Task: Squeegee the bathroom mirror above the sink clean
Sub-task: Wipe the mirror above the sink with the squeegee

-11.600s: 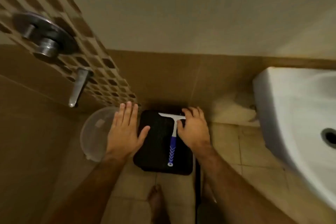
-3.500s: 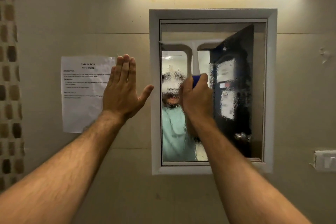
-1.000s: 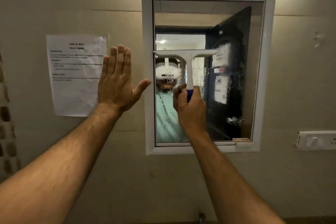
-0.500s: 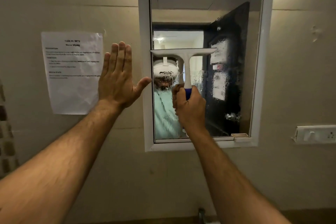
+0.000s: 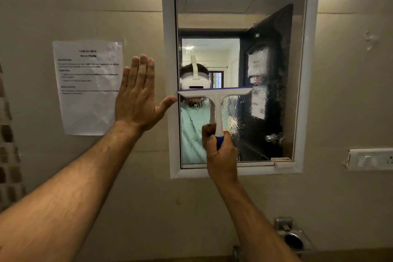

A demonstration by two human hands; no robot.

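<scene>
A beige bathroom wall fills the view, with a white-framed mirror set into it. The right hand is curled tightly round the blue handle of the squeegee, thumb up along the white neck. Straight above the fist, the white blade bar lies level against the glass, across the left half of the mirror. Below the bar the glass is beaded with water; to its right the pane is streaked and wet. Left of the grip, beside the mirror frame, the left hand is held flat, fingers straight and together, thumb spread, holding nothing. Farther left a printed paper sheet hangs on the wall. To the right of the grip sits a white switch plate.
</scene>
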